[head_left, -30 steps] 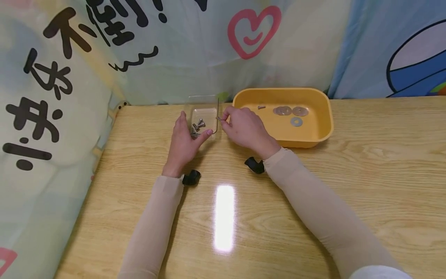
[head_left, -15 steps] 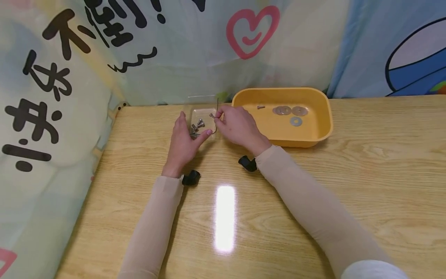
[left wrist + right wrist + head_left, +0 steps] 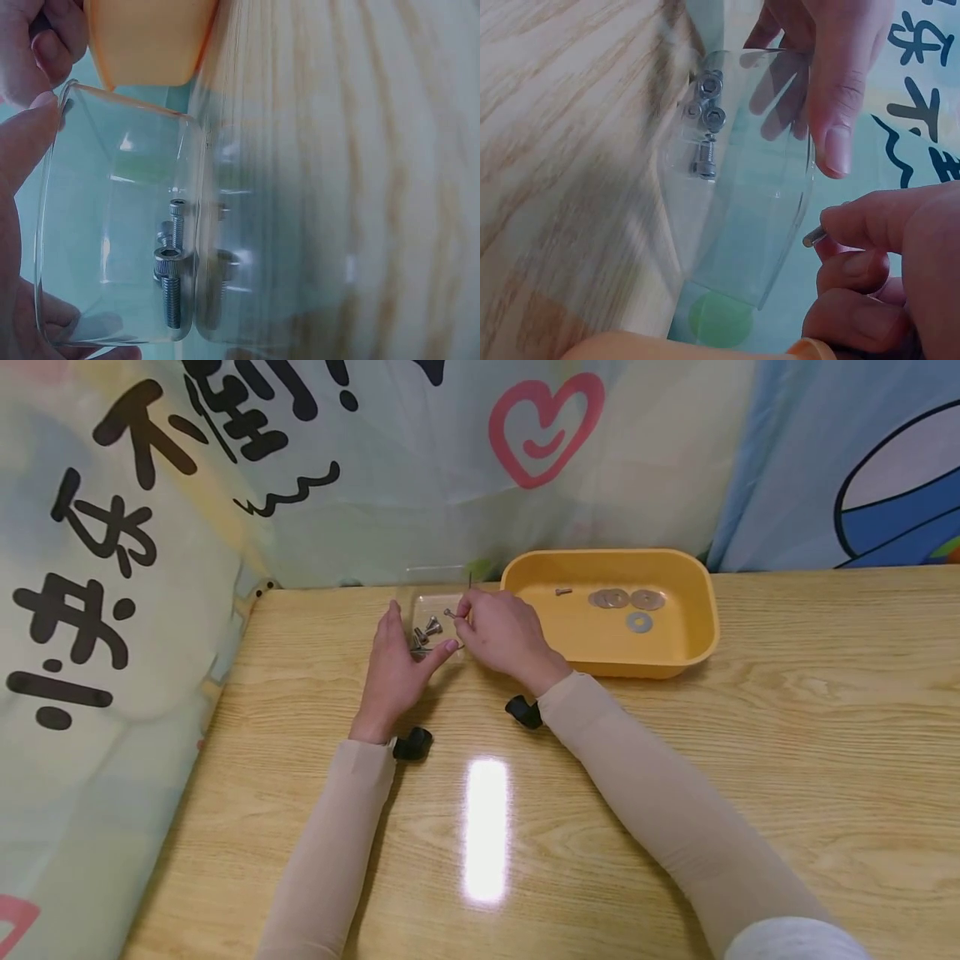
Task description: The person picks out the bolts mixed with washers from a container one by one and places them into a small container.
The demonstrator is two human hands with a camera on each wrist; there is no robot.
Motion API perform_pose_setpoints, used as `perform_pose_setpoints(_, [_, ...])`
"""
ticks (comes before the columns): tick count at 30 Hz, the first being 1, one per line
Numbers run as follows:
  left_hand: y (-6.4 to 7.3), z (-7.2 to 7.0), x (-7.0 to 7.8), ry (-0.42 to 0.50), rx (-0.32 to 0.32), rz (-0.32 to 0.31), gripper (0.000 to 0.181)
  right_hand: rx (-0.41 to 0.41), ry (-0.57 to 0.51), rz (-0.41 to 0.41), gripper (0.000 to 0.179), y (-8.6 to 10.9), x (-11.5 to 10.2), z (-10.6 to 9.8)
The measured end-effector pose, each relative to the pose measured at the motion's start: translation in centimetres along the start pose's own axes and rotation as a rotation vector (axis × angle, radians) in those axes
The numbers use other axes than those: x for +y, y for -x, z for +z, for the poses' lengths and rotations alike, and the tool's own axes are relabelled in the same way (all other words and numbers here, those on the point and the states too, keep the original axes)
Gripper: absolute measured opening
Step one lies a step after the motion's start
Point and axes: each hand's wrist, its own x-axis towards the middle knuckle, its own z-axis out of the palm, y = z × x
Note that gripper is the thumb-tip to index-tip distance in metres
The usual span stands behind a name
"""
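Note:
A clear plastic box (image 3: 427,602) stands on the table, left of the yellow tray. My left hand (image 3: 393,672) holds it, fingers along its left side and thumb over the near rim. Several metal socket-head screws (image 3: 171,281) lie on its floor at the left end. My right hand (image 3: 506,631) pinches a small screw (image 3: 449,612) between thumb and fingertips at the box's right side. In the right wrist view the end of that screw (image 3: 814,237) pokes out from the fingertips, just outside the box's rim.
The yellow tray (image 3: 660,647) sits right beside the box, against the back. Inside it lie several flat washers (image 3: 639,623) and one small screw (image 3: 563,592). A printed cloth (image 3: 420,527) hangs behind and along the left edge of the wooden table (image 3: 600,793).
My right hand has moved left, from beside the tray to over the box's right side, carrying the pinched screw. My left hand and the box have stayed in place.

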Motion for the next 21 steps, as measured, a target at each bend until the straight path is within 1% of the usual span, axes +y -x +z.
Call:
perform_pose_setpoints(8, [-0.13,-0.02,-0.25,-0.008,0.007,0.005,0.112,-0.001,0.059,0.006,0.020,-0.22,-0.28,0.45])
perform_pose_setpoints(21, [-0.01,0.03,-0.07,0.006,0.005,0.001,0.111,0.014,0.083,-0.020,0.020,-0.28,-0.11,0.58])
